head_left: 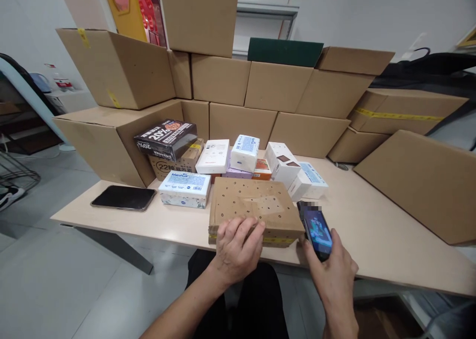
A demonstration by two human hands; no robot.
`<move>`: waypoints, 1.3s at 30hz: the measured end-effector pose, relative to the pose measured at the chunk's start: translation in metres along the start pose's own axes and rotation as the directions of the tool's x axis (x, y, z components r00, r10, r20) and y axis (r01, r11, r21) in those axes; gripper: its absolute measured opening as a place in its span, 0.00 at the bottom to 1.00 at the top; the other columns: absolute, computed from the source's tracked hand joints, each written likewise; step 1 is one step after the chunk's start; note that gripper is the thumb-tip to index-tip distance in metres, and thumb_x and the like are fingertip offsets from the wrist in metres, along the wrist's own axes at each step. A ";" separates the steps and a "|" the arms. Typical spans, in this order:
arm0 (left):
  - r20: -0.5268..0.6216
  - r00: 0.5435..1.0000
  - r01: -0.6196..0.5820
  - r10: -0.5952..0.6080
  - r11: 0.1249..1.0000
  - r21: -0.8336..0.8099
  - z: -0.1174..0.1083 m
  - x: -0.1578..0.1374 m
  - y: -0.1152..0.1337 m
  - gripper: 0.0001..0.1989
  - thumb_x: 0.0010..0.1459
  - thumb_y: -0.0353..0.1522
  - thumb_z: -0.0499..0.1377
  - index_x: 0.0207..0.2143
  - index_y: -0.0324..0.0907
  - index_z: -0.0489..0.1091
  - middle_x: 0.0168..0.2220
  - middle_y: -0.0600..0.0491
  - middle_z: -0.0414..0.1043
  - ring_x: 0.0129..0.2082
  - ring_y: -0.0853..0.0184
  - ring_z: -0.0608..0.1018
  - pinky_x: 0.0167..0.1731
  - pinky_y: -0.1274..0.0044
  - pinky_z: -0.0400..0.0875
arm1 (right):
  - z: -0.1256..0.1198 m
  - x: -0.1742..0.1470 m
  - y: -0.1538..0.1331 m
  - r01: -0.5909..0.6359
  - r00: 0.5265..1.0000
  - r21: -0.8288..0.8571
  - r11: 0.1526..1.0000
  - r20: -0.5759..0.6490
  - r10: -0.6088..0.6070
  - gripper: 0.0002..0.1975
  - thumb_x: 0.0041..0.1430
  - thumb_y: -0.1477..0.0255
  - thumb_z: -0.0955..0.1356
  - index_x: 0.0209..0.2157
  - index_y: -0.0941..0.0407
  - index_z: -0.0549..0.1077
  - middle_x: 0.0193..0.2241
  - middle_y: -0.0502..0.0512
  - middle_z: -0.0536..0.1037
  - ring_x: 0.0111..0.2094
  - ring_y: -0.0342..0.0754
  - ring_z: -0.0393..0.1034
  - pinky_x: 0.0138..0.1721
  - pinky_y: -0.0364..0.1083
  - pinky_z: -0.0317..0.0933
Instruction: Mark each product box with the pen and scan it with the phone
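The left hand (240, 247) rests its curled fingers on the near top edge of a dotted cardboard box (238, 195) at the front of the table (375, 230), while the right hand (332, 274) holds a lit phone (319, 232) by its near end, just beside that box's right side. To the left lie a Manhua pack (185, 189) and a dark phone (124, 197); behind the pack, a black box (159, 137) sits tilted on a brown carton (173, 169). Large cardboard boxes (243, 123) stand stacked along the back

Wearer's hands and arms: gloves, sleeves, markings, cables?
Left hand and right hand: both ungloved, five-fingered. No sleeve shows on the left forearm or right wrist. No watch, rings, markings or cables visible.
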State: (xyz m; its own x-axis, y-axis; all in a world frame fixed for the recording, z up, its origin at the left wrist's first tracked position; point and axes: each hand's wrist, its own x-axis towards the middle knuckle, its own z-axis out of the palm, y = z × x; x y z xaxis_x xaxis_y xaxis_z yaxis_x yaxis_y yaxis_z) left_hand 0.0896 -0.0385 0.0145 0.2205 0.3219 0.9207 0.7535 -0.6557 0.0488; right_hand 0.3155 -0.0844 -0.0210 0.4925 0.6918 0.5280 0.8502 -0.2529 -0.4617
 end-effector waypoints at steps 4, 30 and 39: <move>-0.020 1.000 0.008 -0.008 1.000 -0.004 0.001 0.000 0.001 0.16 0.56 0.28 0.63 0.48 0.42 0.76 0.42 0.50 0.80 0.46 0.61 0.75 0.51 0.67 0.60 | -0.025 -0.001 -0.029 0.026 0.989 0.122 0.992 -0.149 -0.008 0.41 0.57 0.49 0.65 0.64 0.63 0.61 0.53 0.75 0.72 0.54 0.68 0.66 0.55 0.66 0.56; 0.161 0.984 0.109 -0.074 0.970 -0.219 -0.032 0.027 0.002 0.22 0.58 0.24 0.59 0.55 0.33 0.67 0.47 0.41 0.75 0.48 0.59 0.76 0.48 0.66 0.71 | -0.050 -0.013 -0.097 -0.269 0.947 0.928 0.257 0.207 0.246 0.26 0.57 0.62 0.66 0.57 0.53 0.67 0.42 0.57 0.77 0.35 0.49 0.70 0.42 0.53 0.64; 0.143 0.985 0.138 -0.096 0.938 -0.319 -0.022 0.039 0.006 0.23 0.59 0.24 0.58 0.57 0.35 0.65 0.45 0.44 0.77 0.46 0.61 0.77 0.47 0.69 0.76 | -0.040 -0.033 -0.094 -0.307 0.949 0.821 0.481 0.229 0.215 0.39 0.55 0.58 0.70 0.65 0.49 0.58 0.55 0.60 0.70 0.53 0.57 0.67 0.54 0.60 0.60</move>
State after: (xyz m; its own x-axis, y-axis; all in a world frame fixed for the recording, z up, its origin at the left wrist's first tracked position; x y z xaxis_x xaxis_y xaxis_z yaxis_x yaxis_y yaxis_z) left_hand 0.0891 -0.0449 0.0592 0.2337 0.4778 0.8468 0.5396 -0.7883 0.2959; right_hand 0.2269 -0.1106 0.0335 0.6075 0.7575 0.2389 0.1053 0.2213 -0.9695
